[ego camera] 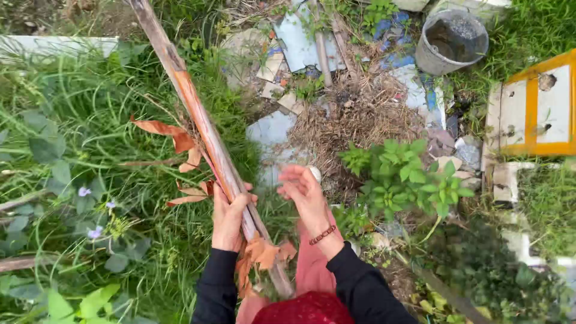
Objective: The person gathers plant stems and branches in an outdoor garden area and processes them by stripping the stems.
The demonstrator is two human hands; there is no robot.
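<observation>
Grey bucket [451, 41], rubble, weeds around pole [204, 129], left hand [228, 217] gripping

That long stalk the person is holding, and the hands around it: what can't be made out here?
Head view only:
- Stalk: its top runs off the upper edge; its lower end is hidden behind dry leaves and red clothing.
- Left hand: wrapped around the stalk, palm side hidden.
- Right hand: motion-blurred, its fingers indistinct.
- Grey bucket: contents too small to tell.
</observation>
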